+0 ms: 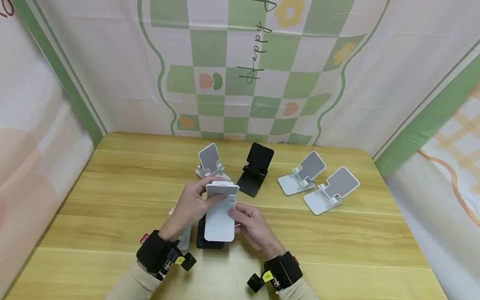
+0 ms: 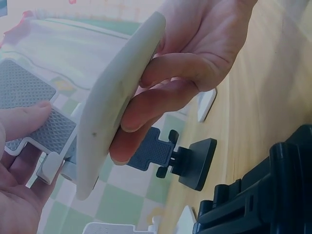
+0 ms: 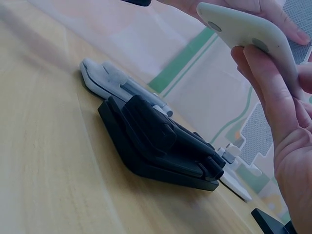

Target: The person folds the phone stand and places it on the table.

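Both hands hold a white phone stand point(image 1: 220, 222) above the table, its flat base tilted toward me. My left hand point(image 1: 190, 205) grips the upper end, with the thumb lying across the grey textured pad, as the left wrist view also shows. At the base's right edge, my right hand point(image 1: 256, 227) pinches, thumb on one face and fingers on the underside, which has round grey feet in the right wrist view. Beneath the held stand lie a folded black phone stand point(image 3: 161, 146) and, left of it, a folded white phone stand point(image 3: 105, 80), both partly hidden in the head view.
Unfolded stands stand farther back on the wooden table point(image 1: 111, 196): a white one point(image 1: 210, 159) at left, a black one point(image 1: 257, 166) in the middle, and two white ones point(image 1: 306, 172) toward the right. A patterned cloth point(image 1: 240, 50) hangs behind the table.
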`<state>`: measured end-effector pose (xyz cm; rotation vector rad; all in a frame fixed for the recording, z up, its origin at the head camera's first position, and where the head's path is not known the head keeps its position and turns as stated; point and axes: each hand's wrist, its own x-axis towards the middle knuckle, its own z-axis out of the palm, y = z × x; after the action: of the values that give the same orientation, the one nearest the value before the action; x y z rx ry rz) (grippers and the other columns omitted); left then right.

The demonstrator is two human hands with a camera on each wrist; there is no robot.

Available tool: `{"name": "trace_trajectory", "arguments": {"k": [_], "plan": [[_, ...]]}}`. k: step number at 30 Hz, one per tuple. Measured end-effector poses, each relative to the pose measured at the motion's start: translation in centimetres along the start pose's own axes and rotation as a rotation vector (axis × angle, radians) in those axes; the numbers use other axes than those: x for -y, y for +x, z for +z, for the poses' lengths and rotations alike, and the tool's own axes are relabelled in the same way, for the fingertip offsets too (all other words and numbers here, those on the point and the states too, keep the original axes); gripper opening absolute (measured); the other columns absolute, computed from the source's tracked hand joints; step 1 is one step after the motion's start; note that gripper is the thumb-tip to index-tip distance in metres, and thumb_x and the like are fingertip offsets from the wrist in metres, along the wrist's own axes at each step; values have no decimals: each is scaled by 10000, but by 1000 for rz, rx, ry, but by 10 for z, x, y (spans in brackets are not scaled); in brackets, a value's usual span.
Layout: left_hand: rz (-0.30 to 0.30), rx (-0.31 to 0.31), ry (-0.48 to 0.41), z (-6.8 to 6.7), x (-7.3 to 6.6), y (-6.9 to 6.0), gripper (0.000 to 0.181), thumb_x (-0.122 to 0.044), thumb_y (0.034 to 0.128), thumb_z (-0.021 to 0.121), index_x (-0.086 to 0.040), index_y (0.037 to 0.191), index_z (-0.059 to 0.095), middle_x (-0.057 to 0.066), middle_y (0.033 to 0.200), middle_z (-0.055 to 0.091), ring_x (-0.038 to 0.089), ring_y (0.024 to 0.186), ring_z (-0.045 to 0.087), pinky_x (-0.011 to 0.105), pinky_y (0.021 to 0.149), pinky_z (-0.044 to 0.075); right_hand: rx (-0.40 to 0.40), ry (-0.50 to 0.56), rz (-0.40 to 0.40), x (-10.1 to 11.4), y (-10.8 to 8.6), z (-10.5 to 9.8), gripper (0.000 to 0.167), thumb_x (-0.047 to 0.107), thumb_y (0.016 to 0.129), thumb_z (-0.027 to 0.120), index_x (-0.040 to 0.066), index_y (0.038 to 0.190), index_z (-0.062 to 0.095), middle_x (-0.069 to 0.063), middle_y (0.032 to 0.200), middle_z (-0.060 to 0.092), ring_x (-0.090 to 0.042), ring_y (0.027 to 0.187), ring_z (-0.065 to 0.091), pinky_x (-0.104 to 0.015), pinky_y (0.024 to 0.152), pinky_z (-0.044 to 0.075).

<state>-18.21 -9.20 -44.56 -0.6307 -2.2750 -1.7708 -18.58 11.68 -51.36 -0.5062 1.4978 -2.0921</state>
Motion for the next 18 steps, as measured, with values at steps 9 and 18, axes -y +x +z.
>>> {"name": "trace_trajectory", "arguments": {"k": [9, 18], "plan": [[7, 11, 24, -3, -7, 0, 445, 4, 892, 780, -66, 1314, 656, 145, 1311, 698, 337, 1223, 641, 583, 1051, 494, -23, -16, -4, 0, 1, 2, 508, 133, 1072, 536, -202, 1437, 425, -32, 1169, 756, -166, 975, 755, -313, 794, 628], [355, -89, 328, -16, -37, 6, 310, 4, 816, 853, -66, 1106, 767, 74, 1158, 719, 261, 1125, 655, 372, 948, 563, -61, -36, 10, -3, 1, 0, 494, 136, 1077, 526, -201, 1428, 439, -133, 1242, 727, -177, 999, 753, -330, 811, 627]]}}
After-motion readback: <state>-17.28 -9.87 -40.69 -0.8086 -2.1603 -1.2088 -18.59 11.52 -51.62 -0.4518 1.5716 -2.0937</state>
